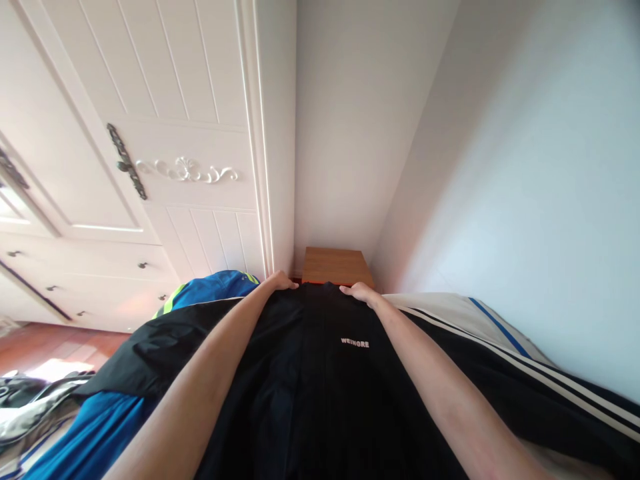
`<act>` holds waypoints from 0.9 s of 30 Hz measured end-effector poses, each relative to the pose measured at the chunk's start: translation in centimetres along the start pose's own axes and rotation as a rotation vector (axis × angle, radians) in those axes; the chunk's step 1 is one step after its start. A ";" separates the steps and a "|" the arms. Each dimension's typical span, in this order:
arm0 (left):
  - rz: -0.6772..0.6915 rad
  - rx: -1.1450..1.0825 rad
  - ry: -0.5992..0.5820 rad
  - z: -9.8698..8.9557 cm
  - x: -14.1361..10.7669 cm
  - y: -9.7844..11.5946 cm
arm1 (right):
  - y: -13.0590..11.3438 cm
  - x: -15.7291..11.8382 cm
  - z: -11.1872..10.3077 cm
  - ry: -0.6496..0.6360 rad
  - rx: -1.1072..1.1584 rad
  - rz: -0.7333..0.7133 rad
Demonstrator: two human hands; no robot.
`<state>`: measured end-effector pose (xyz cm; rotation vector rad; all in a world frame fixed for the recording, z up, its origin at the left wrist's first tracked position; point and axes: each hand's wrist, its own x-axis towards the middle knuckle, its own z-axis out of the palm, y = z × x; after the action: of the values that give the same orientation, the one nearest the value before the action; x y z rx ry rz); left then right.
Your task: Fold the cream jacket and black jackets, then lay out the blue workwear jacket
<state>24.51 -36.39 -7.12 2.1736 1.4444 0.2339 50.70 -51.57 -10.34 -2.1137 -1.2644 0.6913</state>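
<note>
From my view, the black jacket is spread front-up, just this side of the wooden box. Left hand and right hand grip its shoulders nearest the box, probably for even tension; blue clothing lies left of the box.

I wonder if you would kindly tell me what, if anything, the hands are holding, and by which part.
The black jacket: the left hand and the right hand hold it at the top, on either side of the collar.
</note>
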 end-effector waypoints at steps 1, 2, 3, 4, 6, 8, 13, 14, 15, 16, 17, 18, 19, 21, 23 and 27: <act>-0.022 -0.042 -0.004 0.1 0.2 -0.3 | 0.3 -0.1 -0.1 0.000 0.027 0.011; -0.045 -0.086 -0.003 0.2 0.2 -0.6 | 0.5 -0.3 -0.3 0.004 0.053 0.018; -0.069 -0.132 0.003 0.4 0.2 -0.8 | 0.6 -0.5 -0.4 0.014 0.080 0.021; -0.093 -0.179 0.015 0.6 0.0 -1.1 | 0.8 -0.7 -0.4 0.030 0.107 0.020; -0.133 -0.272 0.063 1.1 -0.3 -1.3 | 1.0 -1.1 -0.5 0.072 0.154 0.013; -0.160 -0.358 0.129 1.3 -0.6 -1.4 | 1.0 -1.4 -0.4 0.112 0.188 0.006; -0.185 -0.485 0.240 1.4 -1.3 -1.2 | 1.0 -2.1 0.0 0.185 0.212 -0.016; -0.187 -0.492 0.253 1.4 -1.5 -1.3 | 1.0 -2.2 0.1 0.198 0.204 -0.018; -0.190 -0.494 0.267 1.5 -1.7 -1.3 | 1.0 -2.2 0.2 0.211 0.191 -0.019; -0.191 -0.491 0.281 1.6 -1.8 -1.4 | 1.0 -2.1 0.4 0.223 0.172 -0.017; -0.189 -0.484 0.293 1.7 -2.0 -1.4 | 1.0 -2.0 0.5 0.233 0.148 -0.012; -0.186 -0.472 0.302 1.8 -2.1 -1.4 | 1.0 -1.9 0.7 0.243 0.120 -0.004; -0.182 -0.458 0.308 1.9 -2.2 -1.3 | 0.9 -1.8 0.8 0.250 0.088 0.007; -0.170 -0.435 0.300 1.8 -2.4 -1.2 | 0.6 -1.5 0.9 0.256 0.019 0.032; -0.149 -0.430 0.266 1.5 -2.4 -1.1 | -0.1 -1.4 0.9 0.251 -0.050 0.056; -0.115 -0.427 0.158 0.3 -2.0 -1.1 | -2.3 -1.7 1.1 0.265 -0.167 0.046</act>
<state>22.92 -37.92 -7.63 1.7534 1.4425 0.6241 47.85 -51.96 -9.29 -2.2861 -1.1636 0.3179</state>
